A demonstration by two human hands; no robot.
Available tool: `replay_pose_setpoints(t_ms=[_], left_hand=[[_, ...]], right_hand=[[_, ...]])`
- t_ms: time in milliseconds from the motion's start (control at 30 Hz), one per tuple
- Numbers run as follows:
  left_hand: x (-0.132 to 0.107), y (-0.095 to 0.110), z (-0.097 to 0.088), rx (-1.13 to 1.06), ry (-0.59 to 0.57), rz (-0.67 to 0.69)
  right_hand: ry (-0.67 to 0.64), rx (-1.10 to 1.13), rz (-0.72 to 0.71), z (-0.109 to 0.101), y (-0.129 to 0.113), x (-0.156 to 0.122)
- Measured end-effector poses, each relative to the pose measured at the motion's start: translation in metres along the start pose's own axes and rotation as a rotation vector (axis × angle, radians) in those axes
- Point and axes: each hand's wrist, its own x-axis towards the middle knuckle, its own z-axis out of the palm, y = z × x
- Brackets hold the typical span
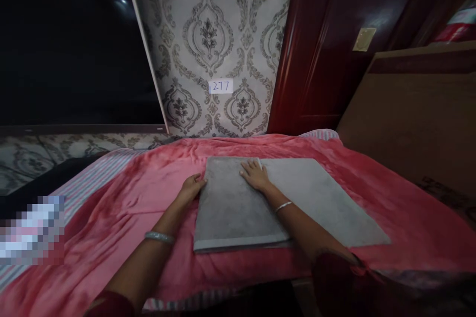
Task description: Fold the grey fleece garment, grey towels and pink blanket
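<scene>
Both hands at gray cloth, R flat on top

From my end, thru the head cam, I see two dark red sleeves (pixel 334 277) low down. The L wrist has a thick pale bangle (pixel 159 237); the R wrist has a thin shiny band (pixel 283 206). The L hand (pixel 191 188) is at the L edge of the gray cloth (pixel 238 215), thumb by the edge, fingers a bit bent. Can't tell if it pinches the cloth or just touches it. The R hand (pixel 255 175) is open, palm down w/ fingers spread, on the cloth near its far side, so I have no grip there.

The cloth lies on a pink-red blanket (pixel 148 185), its L part folded thicker, its R part a flat, paler sheet. A striped cloth (pixel 107 171) pokes out L of the blanket.

Farther R is a big brown box (pixel 416 104). At back: a big black screen (pixel 70 54) L, flowery wallpaper (pixel 208 34) in the mid. w/ a "277" paper (pixel 220 86), and dark red wood (pixel 316 59) R.
</scene>
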Motion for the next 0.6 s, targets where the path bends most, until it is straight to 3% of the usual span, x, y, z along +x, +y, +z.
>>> replay_pose_setpoints(t_ms=[133, 267, 400, 500, 600], left_hand=[[-0.024, -0.002, -0.006, -0.13, -0.196, -0.108], [-0.026, 0.009, 0.004, -0.232, -0.276, -0.171], [-0.021, 0.024, 0.019, -0.303, -0.306, -0.199], [-0.019, 0.027, 0.026, -0.314, -0.282, -0.205], [-0.014, 0.027, 0.031, -0.272, -0.242, -0.237]], right_hand=[[0.031, 0.113, -0.217, 0.012, -0.026, -0.057], [0.028, 0.226, -0.484, 0.028, -0.063, -0.127], [0.096, 0.249, -0.388, 0.034, -0.083, -0.157], [0.123, 0.268, -0.266, 0.035, -0.083, -0.157], [0.118, 0.266, -0.248, 0.037, -0.079, -0.155]])
